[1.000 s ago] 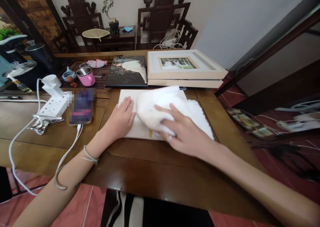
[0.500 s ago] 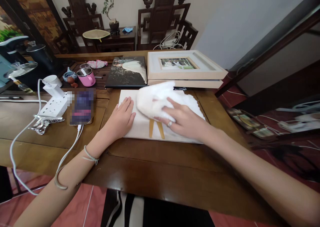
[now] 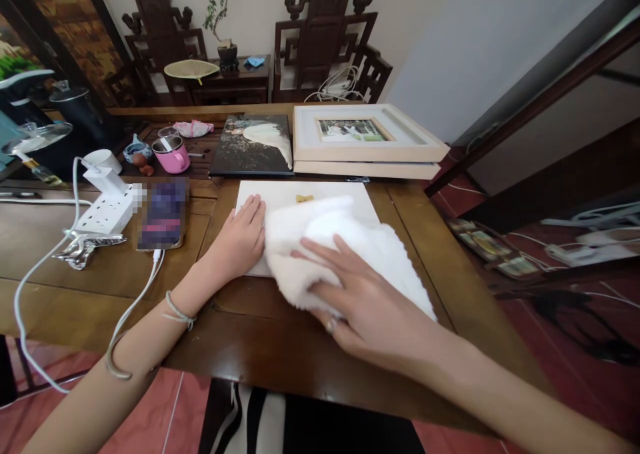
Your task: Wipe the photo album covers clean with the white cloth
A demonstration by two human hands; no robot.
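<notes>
On a brown wooden table (image 3: 280, 357), two bare hands work over a flat white panel (image 3: 345, 189) with a white cloth (image 3: 293, 231).

The left hand (image 3: 243, 237) lies flat at the panel's left side, fingers straight and close together. The right hand (image 3: 345, 287) grips the fluffy cloth, some fingers stretched over it, a fold caught beneath others; the cloth covers much of the panel and spreads past its near edge. A small gold mark (image 3: 304, 199) shows on the panel just beyond the cloth. Behind the panel lie a dark picture (image 3: 230, 157) and, right of it, two stacked light wood frames (image 3: 370, 154). Left of the left hand are a blurred-out phone (image 3: 163, 214), a white power strip (image 3: 107, 211) and, farther back, a pink mug (image 3: 173, 159).
</notes>
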